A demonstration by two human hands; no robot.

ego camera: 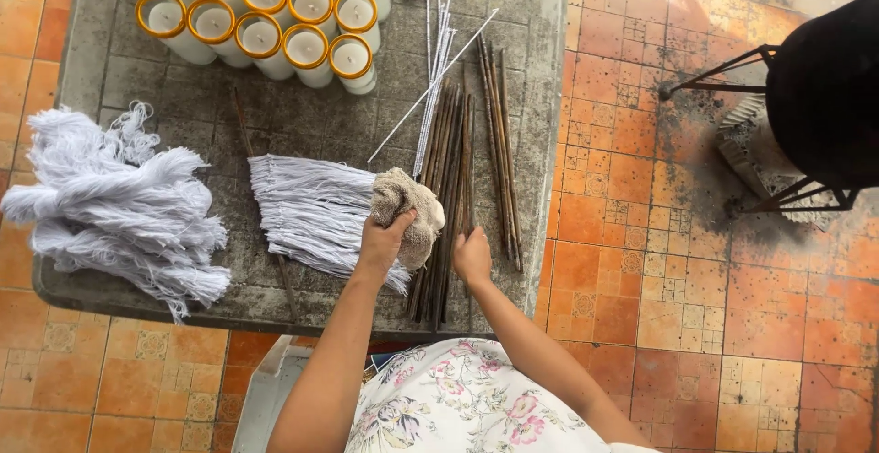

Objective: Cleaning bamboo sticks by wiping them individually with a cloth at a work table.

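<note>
My left hand (383, 242) grips a crumpled beige cloth (409, 210) over the near middle of the grey stone table (137, 96). My right hand (472, 256) rests just to its right, fingers closed down on the lower ends of a bundle of dark thin rods (449, 169) lying lengthwise on the table. A fan of cut white strings (311, 210) lies directly left of the cloth. Several thin white-coated rods (438, 59) lie crossed above the dark bundle.
Several white wax-filled cups with orange rims (265, 14) stand at the table's far side. A heap of white string bundles (119, 206) overhangs the left edge. More dark rods (502, 151) lie at the right. A black vessel on a metal stand (819, 96) sits on the orange tiled floor.
</note>
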